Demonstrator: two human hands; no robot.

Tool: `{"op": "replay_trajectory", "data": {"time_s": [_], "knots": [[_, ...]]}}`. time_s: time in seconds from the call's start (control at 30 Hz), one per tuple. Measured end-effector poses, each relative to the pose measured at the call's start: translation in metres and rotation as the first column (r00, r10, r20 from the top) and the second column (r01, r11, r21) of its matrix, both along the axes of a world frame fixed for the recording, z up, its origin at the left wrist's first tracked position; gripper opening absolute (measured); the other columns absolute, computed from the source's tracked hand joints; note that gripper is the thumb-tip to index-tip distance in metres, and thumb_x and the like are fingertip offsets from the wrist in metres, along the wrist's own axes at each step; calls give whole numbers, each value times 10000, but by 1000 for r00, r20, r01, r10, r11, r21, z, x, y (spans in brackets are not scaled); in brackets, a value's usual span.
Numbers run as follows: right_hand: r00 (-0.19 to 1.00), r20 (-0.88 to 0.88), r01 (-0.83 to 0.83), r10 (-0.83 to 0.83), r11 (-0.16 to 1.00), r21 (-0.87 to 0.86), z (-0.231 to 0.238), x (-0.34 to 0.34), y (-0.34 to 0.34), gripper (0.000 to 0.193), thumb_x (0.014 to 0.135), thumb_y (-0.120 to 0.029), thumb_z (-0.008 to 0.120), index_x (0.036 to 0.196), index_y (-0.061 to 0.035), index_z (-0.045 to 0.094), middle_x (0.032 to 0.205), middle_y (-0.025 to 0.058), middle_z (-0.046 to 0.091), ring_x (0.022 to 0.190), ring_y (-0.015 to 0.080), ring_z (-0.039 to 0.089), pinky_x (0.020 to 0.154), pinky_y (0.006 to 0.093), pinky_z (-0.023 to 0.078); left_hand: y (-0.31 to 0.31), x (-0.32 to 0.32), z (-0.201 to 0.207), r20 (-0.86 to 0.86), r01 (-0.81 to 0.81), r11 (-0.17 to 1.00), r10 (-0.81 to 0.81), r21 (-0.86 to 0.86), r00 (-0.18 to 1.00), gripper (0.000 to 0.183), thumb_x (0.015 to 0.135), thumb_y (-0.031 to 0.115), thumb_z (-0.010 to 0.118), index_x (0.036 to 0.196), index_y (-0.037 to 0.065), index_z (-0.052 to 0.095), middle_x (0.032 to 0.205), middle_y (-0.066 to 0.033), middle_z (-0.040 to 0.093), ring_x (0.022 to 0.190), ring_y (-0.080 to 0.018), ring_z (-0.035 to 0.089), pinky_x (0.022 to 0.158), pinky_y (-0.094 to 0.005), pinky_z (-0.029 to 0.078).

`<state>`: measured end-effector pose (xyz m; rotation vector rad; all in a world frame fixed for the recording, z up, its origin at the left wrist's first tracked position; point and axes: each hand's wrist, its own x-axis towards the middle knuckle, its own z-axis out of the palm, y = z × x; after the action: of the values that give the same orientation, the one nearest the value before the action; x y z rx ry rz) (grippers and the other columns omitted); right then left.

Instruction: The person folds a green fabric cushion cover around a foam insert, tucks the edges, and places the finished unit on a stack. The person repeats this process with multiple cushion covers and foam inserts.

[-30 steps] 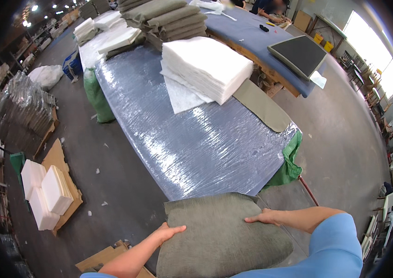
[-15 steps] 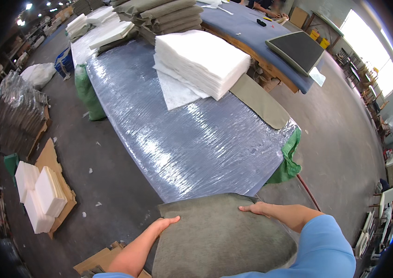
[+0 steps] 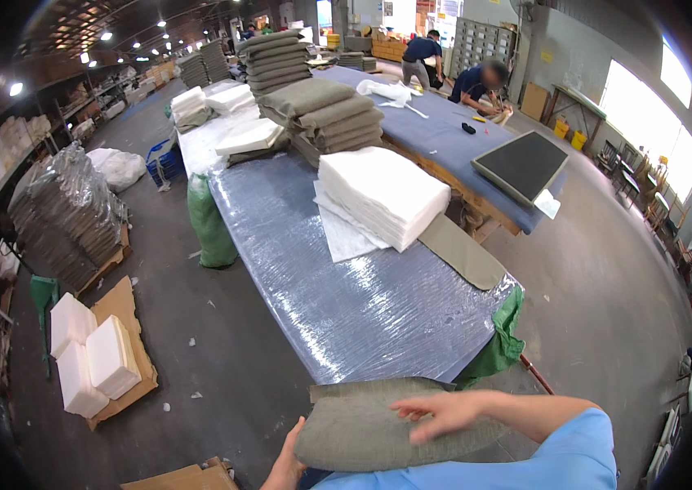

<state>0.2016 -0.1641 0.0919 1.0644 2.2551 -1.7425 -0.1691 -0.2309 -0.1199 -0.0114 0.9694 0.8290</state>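
Note:
A grey-green fabric cushion is held close to my body at the near end of the plastic-covered table. My left hand grips the cushion's left edge, its thumb up along the side and its other fingers mostly hidden. Over the cushion's top, my right hand is open, fingers stretched to the left and slightly blurred. Whether its fingertips touch the fabric I cannot tell.
On the table are a stack of white padding sheets, a flat olive fabric piece and stacked grey-green cushions. A blue table with a black-topped panel stands beyond. White foam blocks lie on floor cardboard. Two people work farther back.
My right hand has left the cushion's far right edge and come inward over its top. My left hand is lower on the left side. The view has tilted up, and the cushion looks foreshortened.

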Motion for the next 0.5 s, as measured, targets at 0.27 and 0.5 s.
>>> {"op": "replay_trajectory", "data": {"time_s": [0.27,0.5], "knots": [[920,296,51,-257,828,558,32,-45,-48,956,796,-399,831,1547,-98,321,1318,221,612,1172,414,641,940,496,541,49,50,55,107,67,993,-78,100,991,654,1095,601,256,1507,129,447,1513,-159,478,1318,-386,545,1081,-559,464],[783,226,361,-580,718,595,58,-75,-25,768,724,-305,871,1378,-54,556,1095,212,737,1064,398,705,956,460,548,49,30,32,-110,382,898,-366,219,924,935,992,539,632,1661,205,71,1577,-145,350,1327,-469,513,1068,-560,467]]}}
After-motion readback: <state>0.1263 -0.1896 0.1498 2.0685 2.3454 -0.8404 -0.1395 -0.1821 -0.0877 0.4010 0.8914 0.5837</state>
